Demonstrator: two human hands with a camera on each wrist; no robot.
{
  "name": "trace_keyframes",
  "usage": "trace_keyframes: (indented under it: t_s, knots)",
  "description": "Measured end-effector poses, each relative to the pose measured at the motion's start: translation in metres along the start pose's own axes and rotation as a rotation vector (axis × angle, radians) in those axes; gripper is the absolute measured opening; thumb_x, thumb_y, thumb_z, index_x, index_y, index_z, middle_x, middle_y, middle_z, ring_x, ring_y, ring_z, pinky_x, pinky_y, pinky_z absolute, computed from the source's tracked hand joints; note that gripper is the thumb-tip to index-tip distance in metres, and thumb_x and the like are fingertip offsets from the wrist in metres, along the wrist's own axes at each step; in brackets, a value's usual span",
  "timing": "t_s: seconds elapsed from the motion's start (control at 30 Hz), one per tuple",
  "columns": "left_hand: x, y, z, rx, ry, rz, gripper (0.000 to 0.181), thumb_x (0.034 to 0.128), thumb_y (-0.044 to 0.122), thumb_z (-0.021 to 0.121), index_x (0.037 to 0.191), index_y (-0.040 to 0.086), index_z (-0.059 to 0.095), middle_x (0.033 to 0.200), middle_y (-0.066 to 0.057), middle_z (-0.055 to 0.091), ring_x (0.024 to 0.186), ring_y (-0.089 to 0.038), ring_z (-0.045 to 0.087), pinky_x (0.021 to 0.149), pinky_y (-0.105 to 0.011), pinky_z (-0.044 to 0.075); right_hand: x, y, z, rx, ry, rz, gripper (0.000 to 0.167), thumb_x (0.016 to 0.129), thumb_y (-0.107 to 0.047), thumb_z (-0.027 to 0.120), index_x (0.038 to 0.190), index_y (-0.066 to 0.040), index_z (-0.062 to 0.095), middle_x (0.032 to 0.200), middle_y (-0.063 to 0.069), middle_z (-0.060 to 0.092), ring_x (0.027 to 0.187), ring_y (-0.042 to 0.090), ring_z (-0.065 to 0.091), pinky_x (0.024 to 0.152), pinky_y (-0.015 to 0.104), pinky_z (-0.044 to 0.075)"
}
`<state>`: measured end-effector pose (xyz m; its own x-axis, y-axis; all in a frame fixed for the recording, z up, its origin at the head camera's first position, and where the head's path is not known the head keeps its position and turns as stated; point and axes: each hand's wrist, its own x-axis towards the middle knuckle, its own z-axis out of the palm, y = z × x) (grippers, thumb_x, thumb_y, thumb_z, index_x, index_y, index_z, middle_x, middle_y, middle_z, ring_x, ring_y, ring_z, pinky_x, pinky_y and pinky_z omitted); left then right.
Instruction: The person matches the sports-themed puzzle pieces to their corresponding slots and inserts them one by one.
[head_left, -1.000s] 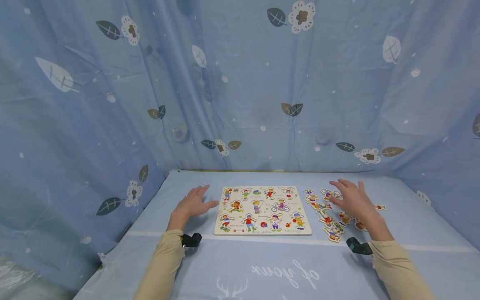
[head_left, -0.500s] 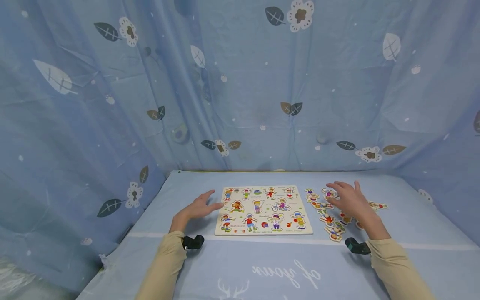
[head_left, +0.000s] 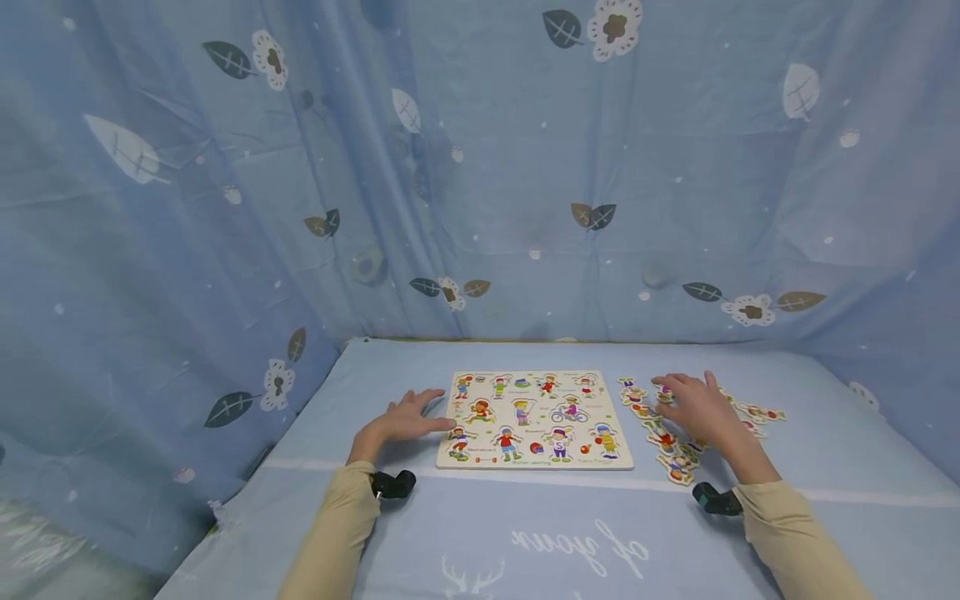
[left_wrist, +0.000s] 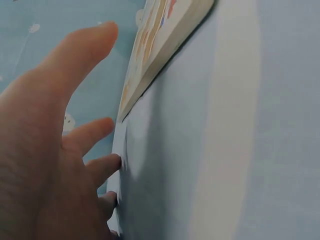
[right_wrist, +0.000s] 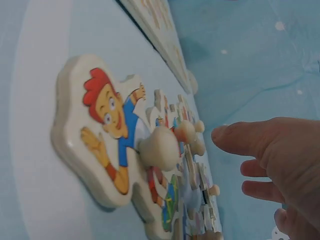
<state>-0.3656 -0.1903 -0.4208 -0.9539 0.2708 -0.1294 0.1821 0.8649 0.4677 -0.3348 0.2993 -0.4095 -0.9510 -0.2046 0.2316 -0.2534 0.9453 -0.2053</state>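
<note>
1. The puzzle board (head_left: 502,418) lies flat in the middle of the cloth-covered table (head_left: 450,517), showing outlined pictures of children at sport; I can't tell from here whether those spots are sunken.
2. To its right, the loose pieces (head_left: 660,433) lie in a scattered cluster; one, a red-haired boy (right_wrist: 112,132), has a round knob (right_wrist: 160,148) standing up.
3. The left hand (head_left: 408,421) is spread wide and holds nothing, thumb by the board's left edge; contact unclear.
4. The right hand (head_left: 705,412) hovers over the pieces, fingers loosely parted, gripping nothing.
</note>
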Motion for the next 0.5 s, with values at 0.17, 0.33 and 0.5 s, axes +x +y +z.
trace_keyframes:
  t_s: [0.17, 0.33, 0.5]
  knots:
    - [0.0, -0.003, 0.005, 0.007, -0.002, 0.012, 0.087, 0.0835, 0.063, 0.064, 0.154, 0.021, 0.037, 0.163, -0.017, 0.023, 0.15, -0.044, 0.005, 0.117, -0.067, 0.004, -0.002, 0.004, 0.006, 0.0, -0.021, -0.023, 0.041, 0.091, -0.018, 0.068, 0.127, 0.0, 0.063, 0.129, 0.029, 0.059, 0.123, 0.05, 0.05, 0.107, 0.076, 0.014]
    - [0.001, -0.007, 0.008, 0.023, -0.005, 0.02, 0.087, 0.0824, 0.063, 0.064, 0.154, 0.021, 0.038, 0.164, -0.016, 0.02, 0.151, -0.044, 0.004, 0.117, -0.067, 0.004, 0.001, 0.008, 0.013, -0.001, -0.04, -0.034, 0.032, 0.09, -0.015, 0.069, 0.119, -0.002, 0.068, 0.126, 0.027, 0.062, 0.122, 0.049, 0.052, 0.105, 0.077, 0.015]
    - [0.002, -0.007, 0.007, 0.027, -0.001, 0.025, 0.089, 0.0807, 0.065, 0.065, 0.154, 0.022, 0.038, 0.164, -0.014, 0.019, 0.151, -0.043, 0.003, 0.116, -0.067, 0.003, 0.004, 0.011, 0.018, -0.01, -0.043, -0.031, 0.024, 0.089, -0.012, 0.069, 0.111, -0.004, 0.072, 0.124, 0.027, 0.063, 0.122, 0.049, 0.052, 0.105, 0.077, 0.016]
